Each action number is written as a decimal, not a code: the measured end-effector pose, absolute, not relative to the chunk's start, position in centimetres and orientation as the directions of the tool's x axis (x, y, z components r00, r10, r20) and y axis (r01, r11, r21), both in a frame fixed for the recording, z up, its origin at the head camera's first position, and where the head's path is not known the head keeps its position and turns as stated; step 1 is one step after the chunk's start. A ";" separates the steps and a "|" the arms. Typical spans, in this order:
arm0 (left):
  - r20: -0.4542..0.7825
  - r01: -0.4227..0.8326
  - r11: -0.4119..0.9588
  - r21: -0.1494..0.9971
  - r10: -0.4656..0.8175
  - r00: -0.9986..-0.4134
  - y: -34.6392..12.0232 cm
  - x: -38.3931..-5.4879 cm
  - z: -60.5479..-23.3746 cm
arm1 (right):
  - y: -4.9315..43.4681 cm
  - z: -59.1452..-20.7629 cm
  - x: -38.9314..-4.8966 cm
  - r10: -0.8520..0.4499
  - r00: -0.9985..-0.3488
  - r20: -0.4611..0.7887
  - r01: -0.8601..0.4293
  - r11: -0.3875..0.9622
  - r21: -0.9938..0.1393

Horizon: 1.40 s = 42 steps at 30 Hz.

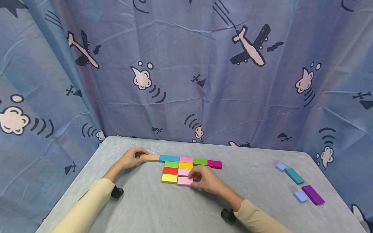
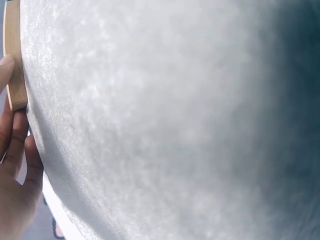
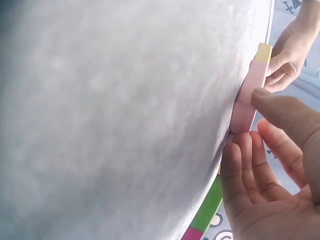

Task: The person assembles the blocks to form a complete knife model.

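Observation:
Flat coloured blocks lie on the grey table in a T-like layout. Its top row runs from a natural wood block [image 1: 152, 158] through blue [image 1: 169, 158], pink and green to a magenta block [image 1: 214, 164]. Below the row's middle, two columns hold green, red [image 1: 170, 171] and yellow blocks on the left, yellow and two pink ones on the right. My left hand [image 1: 129, 159] pinches the wood block's outer end, thumb on its near side in the left wrist view. At the right column's near end, my right hand [image 1: 208, 179] pinches the nearest pink block [image 1: 183, 181] between thumb and fingers.
Toward the table's right edge lie several loose blocks: a teal one [image 1: 294, 176], a purple one [image 1: 313, 195] and two small light-blue ones, the nearer [image 1: 300, 196] beside the purple. A patterned curtain [image 1: 180, 97] hangs behind and on both sides of the table.

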<state>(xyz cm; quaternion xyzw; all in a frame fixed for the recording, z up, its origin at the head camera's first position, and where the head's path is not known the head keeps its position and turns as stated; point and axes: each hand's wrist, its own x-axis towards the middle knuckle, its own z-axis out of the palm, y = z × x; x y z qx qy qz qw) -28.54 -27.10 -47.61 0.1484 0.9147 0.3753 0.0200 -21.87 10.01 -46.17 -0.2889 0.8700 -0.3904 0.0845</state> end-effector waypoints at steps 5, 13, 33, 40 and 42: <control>0.077 0.260 0.673 0.692 0.290 -0.954 -27.1 -28.5 -47.6 | 9.9 -46.2 -21.8 -0.556 -0.827 0.080 -0.430 0.536 -0.727; 0.070 0.250 0.677 0.692 0.282 -0.957 -27.1 -28.6 -47.7 | 9.7 -46.3 -21.9 -0.543 -0.834 0.095 -0.434 0.540 -0.721; 0.105 0.294 0.667 0.684 0.309 -0.945 -27.1 -28.6 -47.9 | 12.0 -45.7 -22.1 -0.532 -0.843 0.083 -0.377 0.475 -0.795; 0.105 0.288 0.670 0.685 0.300 -0.948 -27.2 -28.6 -47.8 | 16.9 -45.0 -22.0 -0.514 -0.855 0.076 -0.341 0.445 -0.828; 0.103 0.286 0.671 0.684 0.298 -0.949 -27.2 -28.5 -47.8 | 18.4 -44.9 -21.8 -0.505 -0.859 0.077 -0.333 0.438 -0.835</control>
